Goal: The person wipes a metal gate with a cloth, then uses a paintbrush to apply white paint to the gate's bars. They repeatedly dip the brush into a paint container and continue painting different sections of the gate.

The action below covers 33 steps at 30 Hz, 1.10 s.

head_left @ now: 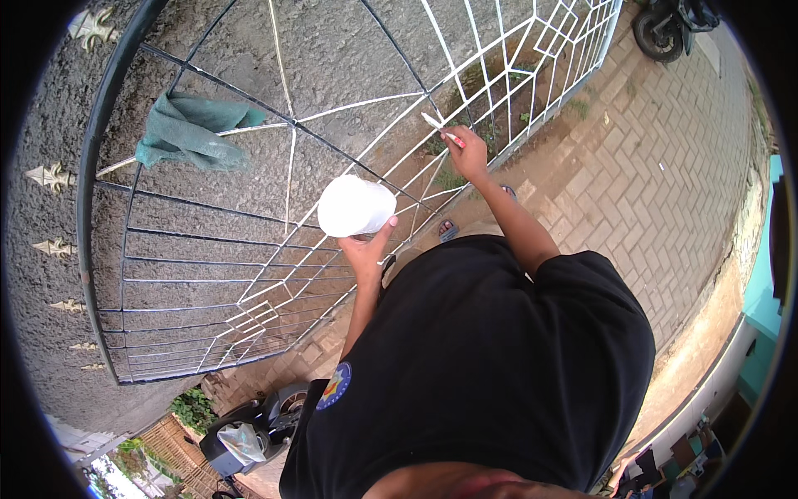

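My left hand (366,249) holds a white plastic tub (378,207) from below, in front of a metal gate of thin bars. The tub's top shines bright white, and its contents cannot be made out. In my right hand (469,153) is a small paintbrush (458,140) with a red and white handle. Its white tip lies at a crossing of the gate's bars; whether it touches cannot be told. Around the brush the bars (474,62) are mostly white, while others (181,198) are dark. White paint marks my left wrist.
A green cloth (193,134) hangs over the gate's bars, near its dark frame (85,206) with spear-shaped finials (53,178). Behind stands a rough grey wall (243,37). Herringbone pavers (623,187) stretch right. Motorbikes stand at upper right (664,31) and lower left (230,443).
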Each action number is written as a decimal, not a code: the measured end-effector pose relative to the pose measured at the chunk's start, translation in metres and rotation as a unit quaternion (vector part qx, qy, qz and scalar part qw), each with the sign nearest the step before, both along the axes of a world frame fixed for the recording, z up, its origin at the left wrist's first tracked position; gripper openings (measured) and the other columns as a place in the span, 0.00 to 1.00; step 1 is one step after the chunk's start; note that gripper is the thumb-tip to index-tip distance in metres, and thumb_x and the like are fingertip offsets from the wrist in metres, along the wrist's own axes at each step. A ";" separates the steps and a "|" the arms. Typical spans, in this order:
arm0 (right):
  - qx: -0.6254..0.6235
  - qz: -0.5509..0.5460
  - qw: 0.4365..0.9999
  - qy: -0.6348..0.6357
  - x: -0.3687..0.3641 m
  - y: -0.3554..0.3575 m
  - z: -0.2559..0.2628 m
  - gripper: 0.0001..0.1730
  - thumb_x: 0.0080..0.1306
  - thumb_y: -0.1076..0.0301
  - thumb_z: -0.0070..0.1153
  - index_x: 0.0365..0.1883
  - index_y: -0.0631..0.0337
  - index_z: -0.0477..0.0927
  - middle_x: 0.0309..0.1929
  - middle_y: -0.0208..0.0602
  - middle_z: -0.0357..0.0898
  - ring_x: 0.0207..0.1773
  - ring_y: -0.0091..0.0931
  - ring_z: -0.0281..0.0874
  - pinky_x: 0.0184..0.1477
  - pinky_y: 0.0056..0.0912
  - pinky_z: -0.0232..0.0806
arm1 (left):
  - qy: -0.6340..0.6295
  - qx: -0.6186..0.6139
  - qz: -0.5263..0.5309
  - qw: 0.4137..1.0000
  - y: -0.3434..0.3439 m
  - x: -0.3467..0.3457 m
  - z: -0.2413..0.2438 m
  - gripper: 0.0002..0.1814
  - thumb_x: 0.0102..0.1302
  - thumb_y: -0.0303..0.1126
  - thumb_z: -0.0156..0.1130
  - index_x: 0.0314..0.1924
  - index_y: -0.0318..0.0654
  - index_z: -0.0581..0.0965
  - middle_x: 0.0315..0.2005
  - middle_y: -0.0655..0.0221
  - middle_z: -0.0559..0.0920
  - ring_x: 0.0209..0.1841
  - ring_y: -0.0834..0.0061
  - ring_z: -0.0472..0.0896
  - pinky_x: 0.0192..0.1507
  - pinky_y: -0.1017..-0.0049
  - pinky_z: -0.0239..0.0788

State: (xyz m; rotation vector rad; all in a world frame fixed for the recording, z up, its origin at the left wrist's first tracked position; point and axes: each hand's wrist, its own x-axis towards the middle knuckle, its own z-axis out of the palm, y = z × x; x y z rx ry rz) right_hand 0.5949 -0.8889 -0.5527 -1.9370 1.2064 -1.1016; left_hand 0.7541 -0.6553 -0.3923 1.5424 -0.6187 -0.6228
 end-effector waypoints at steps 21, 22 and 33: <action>-0.008 -0.134 0.987 -0.089 0.013 -0.003 0.002 0.09 0.70 0.64 0.66 0.43 0.59 0.88 0.42 0.44 0.88 0.40 0.35 0.87 0.42 0.35 0.74 | -0.018 -0.016 0.023 0.999 0.003 0.004 0.001 0.42 0.46 0.26 0.86 0.61 0.26 0.73 0.53 0.55 0.82 0.56 0.64 0.82 0.62 0.64 0.72; 0.012 -0.161 0.980 -0.117 0.016 0.000 0.000 0.09 0.70 0.64 0.66 0.44 0.58 0.88 0.42 0.44 0.87 0.42 0.38 0.86 0.44 0.36 0.74 | -0.019 -0.014 0.022 0.999 0.004 0.004 0.003 0.42 0.46 0.26 0.86 0.61 0.26 0.73 0.53 0.55 0.82 0.56 0.63 0.82 0.62 0.64 0.72; 0.012 -0.010 0.997 -0.075 0.029 0.022 0.002 0.09 0.70 0.66 0.65 0.46 0.59 0.87 0.42 0.44 0.87 0.43 0.37 0.86 0.44 0.36 0.74 | -0.009 -0.027 0.019 0.999 0.003 0.001 0.000 0.39 0.47 0.24 0.86 0.59 0.27 0.75 0.52 0.56 0.83 0.54 0.65 0.83 0.62 0.65 0.72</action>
